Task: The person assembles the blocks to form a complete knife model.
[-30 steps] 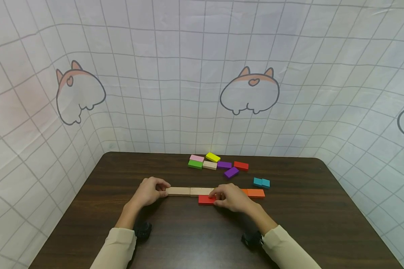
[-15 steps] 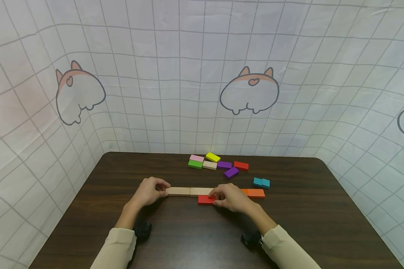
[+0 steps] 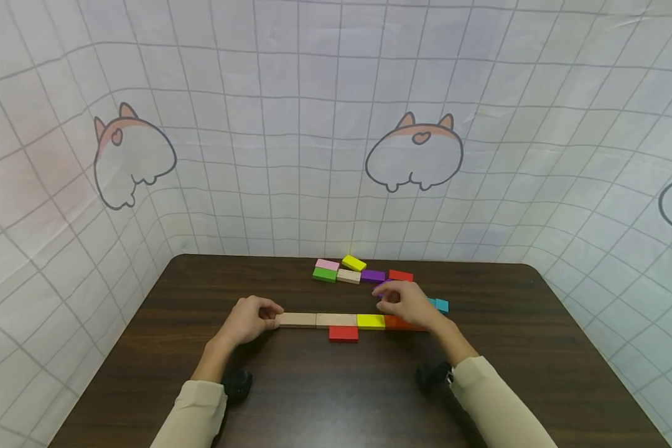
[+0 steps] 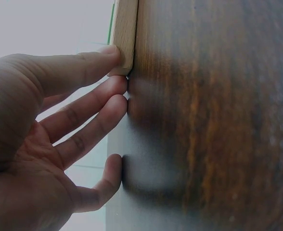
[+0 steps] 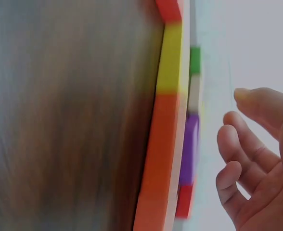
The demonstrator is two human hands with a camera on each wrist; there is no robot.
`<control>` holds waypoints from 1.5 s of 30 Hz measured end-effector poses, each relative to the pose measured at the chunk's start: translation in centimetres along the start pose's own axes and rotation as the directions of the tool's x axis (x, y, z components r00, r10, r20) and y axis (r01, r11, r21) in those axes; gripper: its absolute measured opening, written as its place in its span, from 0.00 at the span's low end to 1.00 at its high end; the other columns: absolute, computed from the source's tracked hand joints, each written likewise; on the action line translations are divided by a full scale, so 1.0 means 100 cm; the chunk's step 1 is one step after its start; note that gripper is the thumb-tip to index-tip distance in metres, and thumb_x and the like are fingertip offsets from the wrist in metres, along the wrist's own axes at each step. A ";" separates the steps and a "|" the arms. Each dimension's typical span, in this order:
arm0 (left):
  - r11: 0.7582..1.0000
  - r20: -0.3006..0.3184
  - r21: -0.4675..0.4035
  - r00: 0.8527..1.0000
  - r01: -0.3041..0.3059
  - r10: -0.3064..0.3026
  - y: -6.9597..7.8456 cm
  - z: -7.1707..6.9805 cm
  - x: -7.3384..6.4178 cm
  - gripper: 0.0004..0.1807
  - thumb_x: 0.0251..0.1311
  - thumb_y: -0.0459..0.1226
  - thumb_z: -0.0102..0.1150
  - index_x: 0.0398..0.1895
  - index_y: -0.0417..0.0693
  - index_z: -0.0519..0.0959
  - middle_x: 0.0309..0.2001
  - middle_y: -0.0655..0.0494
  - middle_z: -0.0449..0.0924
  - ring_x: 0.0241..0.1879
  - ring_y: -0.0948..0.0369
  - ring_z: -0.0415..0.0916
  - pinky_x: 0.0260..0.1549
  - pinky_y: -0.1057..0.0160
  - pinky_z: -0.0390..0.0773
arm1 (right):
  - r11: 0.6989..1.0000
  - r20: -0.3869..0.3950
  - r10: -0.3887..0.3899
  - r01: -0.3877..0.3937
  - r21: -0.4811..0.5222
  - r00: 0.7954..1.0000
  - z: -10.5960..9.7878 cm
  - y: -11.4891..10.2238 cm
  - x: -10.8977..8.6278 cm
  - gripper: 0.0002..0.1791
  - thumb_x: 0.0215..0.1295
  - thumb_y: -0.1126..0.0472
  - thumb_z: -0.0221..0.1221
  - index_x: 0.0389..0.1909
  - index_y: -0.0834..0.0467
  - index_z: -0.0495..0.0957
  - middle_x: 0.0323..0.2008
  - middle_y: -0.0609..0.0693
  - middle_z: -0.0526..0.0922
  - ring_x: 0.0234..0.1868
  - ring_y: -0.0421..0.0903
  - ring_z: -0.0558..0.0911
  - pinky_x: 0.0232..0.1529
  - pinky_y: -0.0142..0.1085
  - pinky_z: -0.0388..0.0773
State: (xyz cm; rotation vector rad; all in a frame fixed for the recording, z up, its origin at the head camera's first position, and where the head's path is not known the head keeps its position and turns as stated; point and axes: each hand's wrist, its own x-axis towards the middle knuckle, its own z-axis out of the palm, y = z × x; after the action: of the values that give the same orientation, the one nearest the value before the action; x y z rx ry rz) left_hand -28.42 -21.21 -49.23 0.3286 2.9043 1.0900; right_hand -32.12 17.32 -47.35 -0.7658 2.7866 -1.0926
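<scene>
My left hand [image 3: 248, 318] pinches the left end of a plain wooden block [image 3: 297, 320]; in the left wrist view its thumb lies on that block's end and other fingertips touch the table. A row runs right from there: a second plain block [image 3: 336, 320], a yellow block [image 3: 371, 322] and orange blocks [image 3: 400, 323]. A red block [image 3: 343, 334] lies flat in front of the row. Above the table behind the orange blocks is my right hand [image 3: 407, 303], fingers loosely bent and holding nothing. It partly covers a purple block [image 3: 378, 290].
Behind lie loose blocks: pink [image 3: 327, 264], green [image 3: 325, 274], yellow [image 3: 354, 262], plain [image 3: 349, 276], purple [image 3: 373, 275] and red [image 3: 401, 275]. Blue blocks [image 3: 442, 305] lie right, partly behind the right hand. A grid-patterned white cloth [image 3: 291, 186] stands around the dark table [image 3: 313, 398].
My right hand has left the red block and moved back and right, towards the loose purple block. The row's yellow block now shows. The left hand has stayed in place.
</scene>
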 end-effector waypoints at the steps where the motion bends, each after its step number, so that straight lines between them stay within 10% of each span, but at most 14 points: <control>1: 1.000 0.000 -0.001 1.000 0.000 0.000 0.000 0.000 0.000 0.10 0.58 0.33 0.73 0.44 0.48 0.89 0.33 0.59 0.84 0.33 0.64 0.78 0.37 0.61 0.79 | 1.000 -0.014 0.014 -0.014 0.004 1.000 -0.004 0.006 0.001 0.14 0.68 0.62 0.66 0.53 0.58 0.84 0.34 0.48 0.85 0.31 0.42 0.79 0.35 0.34 0.78; 15: 1.000 0.000 -0.007 1.000 0.004 -0.004 0.001 0.000 0.000 0.10 0.57 0.32 0.73 0.43 0.48 0.89 0.33 0.59 0.84 0.33 0.64 0.78 0.37 0.61 0.79 | 0.987 0.004 0.150 -0.149 -0.066 0.989 -0.032 0.060 0.014 0.27 0.68 0.62 0.66 0.68 0.57 0.76 0.52 0.61 0.83 0.48 0.54 0.84 0.47 0.48 0.82; 45: 1.000 -0.012 0.003 1.000 -0.006 0.006 0.000 0.001 -0.001 0.10 0.58 0.33 0.73 0.43 0.48 0.89 0.34 0.58 0.85 0.33 0.64 0.79 0.36 0.62 0.79 | 0.987 0.097 0.153 -0.148 -0.060 0.983 -0.018 0.059 0.041 0.20 0.64 0.65 0.69 0.57 0.60 0.82 0.32 0.50 0.80 0.32 0.44 0.75 0.37 0.37 0.73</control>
State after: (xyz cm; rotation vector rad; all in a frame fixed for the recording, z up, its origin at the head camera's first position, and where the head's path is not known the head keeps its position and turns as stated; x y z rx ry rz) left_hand -28.31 -21.16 -49.28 0.3329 2.9175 1.0917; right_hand -38.61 20.25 -49.32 -0.5857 2.7456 -0.9320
